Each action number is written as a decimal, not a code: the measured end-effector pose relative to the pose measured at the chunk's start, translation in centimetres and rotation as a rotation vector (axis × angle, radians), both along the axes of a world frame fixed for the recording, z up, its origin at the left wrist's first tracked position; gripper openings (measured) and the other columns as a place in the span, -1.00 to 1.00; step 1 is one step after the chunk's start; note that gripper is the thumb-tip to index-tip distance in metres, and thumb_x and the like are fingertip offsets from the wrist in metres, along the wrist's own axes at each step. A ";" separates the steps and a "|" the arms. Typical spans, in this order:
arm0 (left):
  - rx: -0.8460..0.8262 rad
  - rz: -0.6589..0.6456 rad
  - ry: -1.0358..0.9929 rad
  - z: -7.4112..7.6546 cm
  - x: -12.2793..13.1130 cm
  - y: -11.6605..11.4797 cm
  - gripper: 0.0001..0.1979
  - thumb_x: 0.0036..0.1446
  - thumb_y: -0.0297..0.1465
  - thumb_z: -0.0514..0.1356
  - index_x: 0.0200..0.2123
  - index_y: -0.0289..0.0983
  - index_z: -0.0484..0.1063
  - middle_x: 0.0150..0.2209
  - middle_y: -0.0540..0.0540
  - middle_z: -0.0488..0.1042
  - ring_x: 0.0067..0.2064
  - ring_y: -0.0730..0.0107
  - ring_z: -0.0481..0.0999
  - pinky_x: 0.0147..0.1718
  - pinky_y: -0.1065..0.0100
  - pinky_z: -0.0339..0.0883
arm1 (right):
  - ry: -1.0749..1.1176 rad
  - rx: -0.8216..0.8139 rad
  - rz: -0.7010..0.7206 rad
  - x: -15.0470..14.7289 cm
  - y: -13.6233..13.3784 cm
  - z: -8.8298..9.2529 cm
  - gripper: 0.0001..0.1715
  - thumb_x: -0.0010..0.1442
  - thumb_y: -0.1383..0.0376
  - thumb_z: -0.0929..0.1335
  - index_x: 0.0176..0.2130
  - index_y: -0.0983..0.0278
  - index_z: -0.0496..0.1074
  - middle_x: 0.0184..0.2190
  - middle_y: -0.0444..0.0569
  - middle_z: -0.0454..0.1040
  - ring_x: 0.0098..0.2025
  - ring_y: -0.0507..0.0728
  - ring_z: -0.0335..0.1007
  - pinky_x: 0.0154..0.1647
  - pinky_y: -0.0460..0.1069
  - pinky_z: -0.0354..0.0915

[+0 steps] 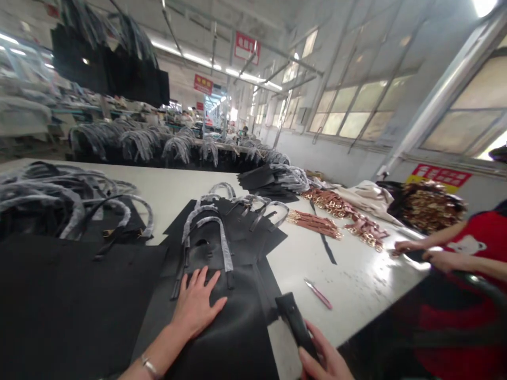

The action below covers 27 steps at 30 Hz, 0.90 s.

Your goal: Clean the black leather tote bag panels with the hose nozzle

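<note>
Right fingers (322, 344) grip a strap (293, 316) — left fingers (214, 280) splayed on black panel (233, 311) — red sign (247, 48) unreadable.

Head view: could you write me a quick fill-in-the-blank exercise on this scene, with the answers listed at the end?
1. The person's left hand rests on a sheet coloured ____.
2. The hand holding the narrow strip is the person's ____ one.
3. The bracelet is worn on the person's ____ wrist.
4. The co-worker's top is mostly ____.

Missing words: black; right; left; red.
</note>
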<state>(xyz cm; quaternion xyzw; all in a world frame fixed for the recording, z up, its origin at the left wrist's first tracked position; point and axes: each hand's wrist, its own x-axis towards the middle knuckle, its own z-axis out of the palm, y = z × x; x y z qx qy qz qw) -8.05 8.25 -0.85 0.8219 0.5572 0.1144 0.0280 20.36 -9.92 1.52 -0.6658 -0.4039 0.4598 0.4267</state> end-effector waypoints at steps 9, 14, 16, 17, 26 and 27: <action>-0.067 -0.246 -0.031 0.5 4.5 -6.2 -0.47 0.16 -0.26 0.09 0.22 -0.06 0.24 0.34 -0.18 0.05 0.35 -0.02 -0.03 0.25 -0.14 -0.17 | 0.129 -0.182 0.191 0.6 4.0 6.2 -0.36 0.10 0.09 0.38 0.13 0.20 0.28 -0.51 -0.24 0.29 -0.59 -0.01 0.36 -0.60 -0.11 0.30; -0.085 -0.341 -0.071 -0.2 4.8 -6.5 -0.48 0.20 -0.26 0.07 0.24 -0.05 0.20 0.36 -0.20 -0.04 0.35 -0.04 -0.03 0.24 -0.13 -0.06 | 0.155 -0.243 0.276 0.3 8.4 6.3 -0.55 0.07 0.12 0.40 -0.06 0.24 0.38 -0.45 -0.19 0.32 -0.60 -0.01 0.41 -0.69 -0.13 0.34; -0.092 -0.347 -0.078 -0.2 4.6 -6.5 -0.47 0.19 -0.27 0.09 0.24 -0.04 0.19 0.36 -0.21 -0.04 0.35 -0.07 -0.03 0.24 -0.15 -0.06 | 0.160 -0.262 0.301 0.0 10.1 6.3 -0.61 0.07 0.12 0.40 -0.13 0.26 0.40 -0.47 -0.18 0.35 -0.60 0.00 0.41 -0.69 -0.13 0.35; -0.096 -0.348 -0.084 -0.1 4.6 -6.5 -0.46 0.18 -0.27 0.09 0.25 -0.04 0.19 0.36 -0.21 -0.03 0.35 -0.07 -0.03 0.24 -0.16 -0.06 | 0.161 -0.271 0.312 0.0 10.8 6.4 -0.63 0.08 0.12 0.40 -0.15 0.27 0.39 -0.48 -0.18 0.36 -0.60 0.00 0.41 -0.68 -0.13 0.36; -0.146 -0.353 -0.167 -0.2 4.4 -6.3 -0.44 0.17 -0.25 0.11 0.25 -0.01 0.17 0.36 -0.18 -0.05 0.35 -0.06 -0.05 0.24 -0.18 -0.10 | 0.138 -0.384 0.384 1.2 12.6 7.5 -0.64 0.08 0.07 0.41 -0.24 0.28 0.38 -0.48 -0.13 0.42 -0.59 0.02 0.44 -0.68 -0.13 0.38; -0.149 -0.351 -0.171 -0.3 4.4 -6.3 -0.44 0.17 -0.25 0.12 0.25 -0.01 0.17 0.37 -0.18 -0.05 0.35 -0.06 -0.06 0.24 -0.18 -0.10 | 0.135 -0.386 0.382 1.0 12.9 7.4 -0.64 0.08 0.08 0.41 -0.25 0.28 0.37 -0.49 -0.13 0.43 -0.59 0.03 0.44 -0.68 -0.12 0.38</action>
